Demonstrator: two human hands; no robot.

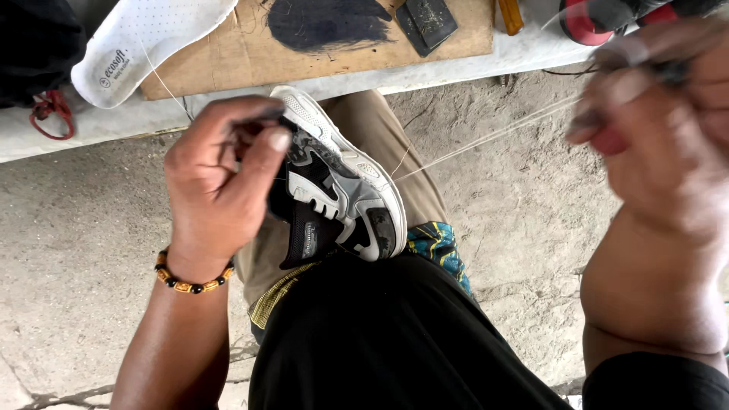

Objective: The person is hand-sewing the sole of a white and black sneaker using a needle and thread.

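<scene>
From the head camera, the left hand [216,178] is curled tight around the heel end of a small black, grey and white sneaker [342,190], which rests on the person's knee below the near edge of the desk [425,72]. The right hand [661,121], blurred, is closed, pinching a pale thread [486,139] that runs taut to the sneaker. A white insole [144,42] lies at the desk's left end, beside a brown board [250,53].

A small dark rectangular label [310,238] sat on the sneaker's [342,182] black tongue; a white insole [144,42] bore dark print.
</scene>
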